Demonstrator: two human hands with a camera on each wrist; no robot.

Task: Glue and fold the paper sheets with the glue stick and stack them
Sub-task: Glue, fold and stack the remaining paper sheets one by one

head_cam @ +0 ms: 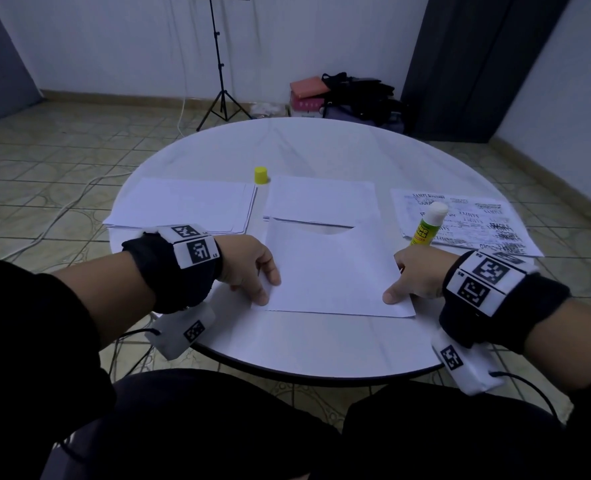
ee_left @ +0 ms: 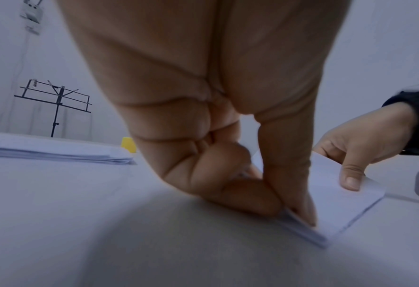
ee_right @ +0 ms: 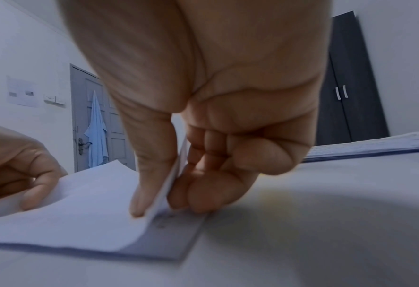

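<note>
A white paper sheet (head_cam: 335, 271) lies in front of me on the round table (head_cam: 321, 344), its top layer folded toward me and still bowed up at the far fold. My left hand (head_cam: 268, 292) pinches its near left corner between thumb and forefinger (ee_left: 291, 211). My right hand (head_cam: 396, 296) pinches the top layer at the near right corner, lifted a little off the layer below (ee_right: 154, 205). The uncapped glue stick (head_cam: 429, 225) is on the printed sheet just beyond my right hand. Its yellow cap (head_cam: 261, 175) stands further back.
A stack of blank sheets (head_cam: 183, 209) lies at the left, and a smaller stack of paper (head_cam: 321, 199) sits behind the sheet I hold. A printed sheet (head_cam: 467, 220) covers the right side. Beyond the table are a music stand (head_cam: 221, 64) and bags (head_cam: 352, 98).
</note>
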